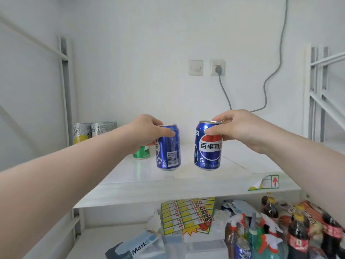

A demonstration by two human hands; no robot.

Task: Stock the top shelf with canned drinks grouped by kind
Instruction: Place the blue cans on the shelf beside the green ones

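Observation:
My left hand grips the top of a blue Pepsi can, barcode side facing me. My right hand grips the top of a second blue Pepsi can, logo facing me. Both cans are upright, side by side, at or just above the white top shelf; I cannot tell whether they touch it. A green can stands behind my left hand, mostly hidden. Silver-and-yellow cans stand at the shelf's back left corner.
A label sticker lies at the shelf's front right. A grey cable hangs from a wall socket behind. The lower shelf holds mask packs, a price-tag sheet, cola bottles and a blue can. White uprights flank the shelf.

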